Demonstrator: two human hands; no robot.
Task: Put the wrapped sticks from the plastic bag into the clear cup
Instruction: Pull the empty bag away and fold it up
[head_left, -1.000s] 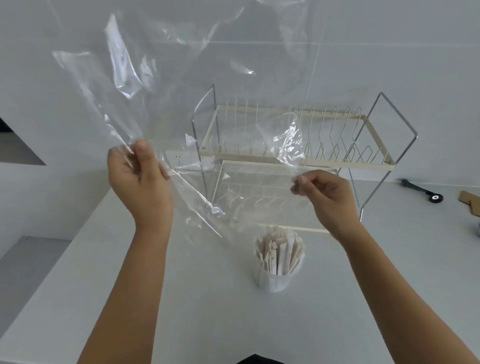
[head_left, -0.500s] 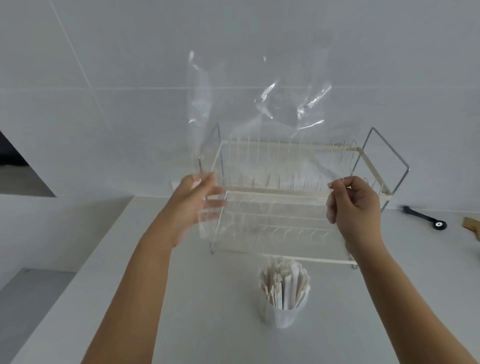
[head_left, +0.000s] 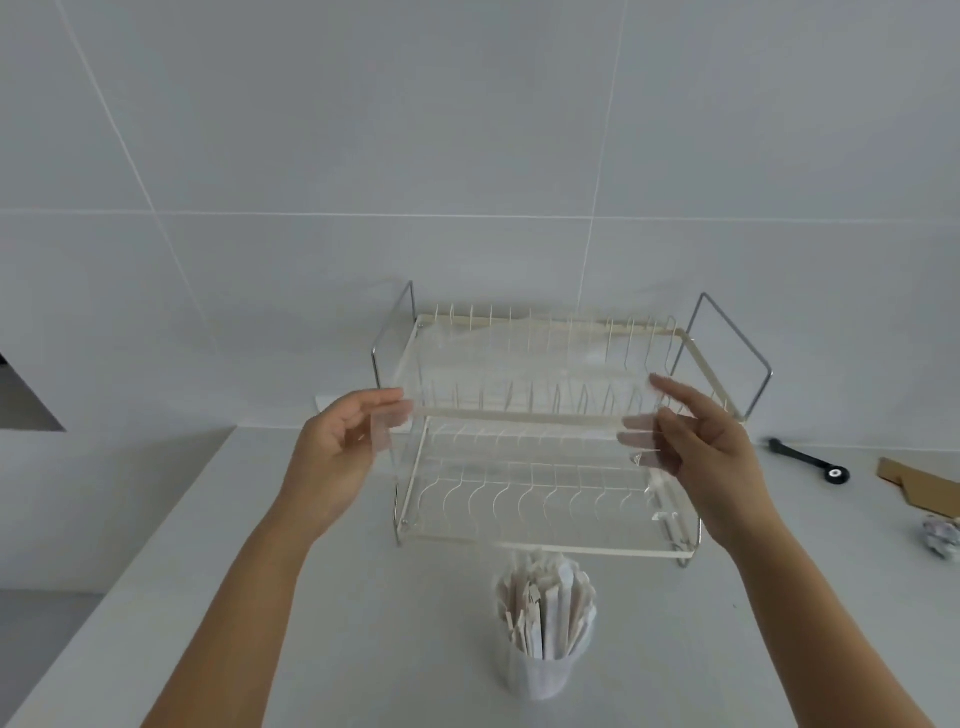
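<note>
The clear cup (head_left: 540, 680) stands on the white counter near me, packed with several paper-wrapped sticks (head_left: 545, 608) standing upright. The clear plastic bag (head_left: 519, 364) lies spread over the dish rack's top tier and hangs down its front; it looks empty. My left hand (head_left: 337, 457) is at the bag's left edge and my right hand (head_left: 711, 457) at its right edge. Both have their fingers apart, and the fingertips show pale through the film. Neither hand has a firm grip on it.
The cream two-tier wire dish rack (head_left: 519, 418) stands against the tiled wall just behind the cup. To the right lie a black tool (head_left: 810, 462), a piece of cardboard (head_left: 919, 483) and a crumpled wad (head_left: 940, 538). The counter's edge drops off at the left.
The bag, held up high in both hands a second ago, has come down onto the rack's top tier. Both hands have gone from pinching it to open fingers.
</note>
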